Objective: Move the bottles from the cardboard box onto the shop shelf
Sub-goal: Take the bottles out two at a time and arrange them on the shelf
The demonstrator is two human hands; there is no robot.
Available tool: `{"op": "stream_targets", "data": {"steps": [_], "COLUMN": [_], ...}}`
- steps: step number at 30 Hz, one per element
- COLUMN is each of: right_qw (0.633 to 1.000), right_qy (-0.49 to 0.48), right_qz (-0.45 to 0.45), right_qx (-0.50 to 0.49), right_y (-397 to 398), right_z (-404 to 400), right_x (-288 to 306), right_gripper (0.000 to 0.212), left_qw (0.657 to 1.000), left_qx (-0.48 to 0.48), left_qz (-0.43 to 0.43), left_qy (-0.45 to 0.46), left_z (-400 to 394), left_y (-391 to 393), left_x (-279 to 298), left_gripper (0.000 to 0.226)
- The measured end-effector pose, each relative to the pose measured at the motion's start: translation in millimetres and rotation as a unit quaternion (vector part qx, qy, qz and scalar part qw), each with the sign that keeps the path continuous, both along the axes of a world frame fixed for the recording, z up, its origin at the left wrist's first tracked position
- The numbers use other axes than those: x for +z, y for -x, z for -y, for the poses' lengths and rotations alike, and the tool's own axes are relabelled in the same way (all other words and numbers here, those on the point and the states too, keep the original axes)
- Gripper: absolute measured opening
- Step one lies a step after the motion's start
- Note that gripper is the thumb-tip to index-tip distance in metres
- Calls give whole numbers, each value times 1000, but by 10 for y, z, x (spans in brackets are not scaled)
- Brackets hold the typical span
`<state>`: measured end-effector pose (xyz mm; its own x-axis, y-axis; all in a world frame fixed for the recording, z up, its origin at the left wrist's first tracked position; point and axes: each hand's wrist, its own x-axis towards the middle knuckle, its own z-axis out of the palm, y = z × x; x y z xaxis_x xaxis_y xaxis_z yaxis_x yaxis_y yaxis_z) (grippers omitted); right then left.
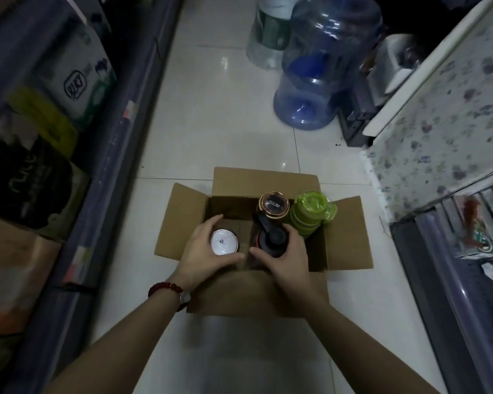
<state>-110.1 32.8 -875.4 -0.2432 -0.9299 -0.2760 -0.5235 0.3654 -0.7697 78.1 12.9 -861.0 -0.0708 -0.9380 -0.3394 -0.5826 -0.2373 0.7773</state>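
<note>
Down on the pale tiled floor (225,132) sits the open cardboard box (345,237), all four flaps folded out, and both hands are in it at once. The left hand (204,255) is curled around the white-lidded bottle (223,242) in the box's left half, fingers wrapping the far side and thumb across the near side, closed snugly on it. A red bead bracelet (165,288) rings that wrist. The right hand (288,261) grips the black-capped bottle (272,240) in the middle of the box, thumb on its left flank, fingers over its right, closed on the cap end. Both bottles stand upright and are inside the box. Just behind the black one stands a dark bottle with a copper-rimmed lid (273,207), touching or nearly touching it, and to its right a green bottle (310,213) wrapped in clear plastic leans in the far right corner. The shop shelf (108,155) runs along the left edge, loaded with packaged goods that are too dim to read well, and sits well apart from the bottles. Further up the aisle stand two blue water jugs (319,81), one stacked on the other, with a clear jug (268,32) beside them.
</note>
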Motion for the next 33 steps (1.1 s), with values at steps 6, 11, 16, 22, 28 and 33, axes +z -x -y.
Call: {"op": "stream_targets", "data": {"steps": [6,11,16,22,28,33], "right_qw": [1000,998,996,993,988,977], "right_qy": [21,41,40,70,103,181], "right_qz": [-10,22,75,96,112,106], "right_qx": [-11,-35,-14,-11,-30,-45], "right_y": [-40,-46,-57,39,302,690], "right_z": [30,41,59,72,197,342], "right_x": [-135,210,954,2286,3999,5499], "right_gripper": [87,74,71,61,70,61], "left_qw": [999,999,997,995,989,983], "left_qx": [20,39,72,85,66,41], "left_qz": [-24,-18,-15,-10,-42,-87], "left_qy": [43,14,0,53,123,154], "left_z": [-38,-21,3,94,287,441], "left_y": [48,117,136,202,487,878], "left_x": [-136,143,774,2121,3875,5362], "left_gripper": [96,91,73,62,65,71]}}
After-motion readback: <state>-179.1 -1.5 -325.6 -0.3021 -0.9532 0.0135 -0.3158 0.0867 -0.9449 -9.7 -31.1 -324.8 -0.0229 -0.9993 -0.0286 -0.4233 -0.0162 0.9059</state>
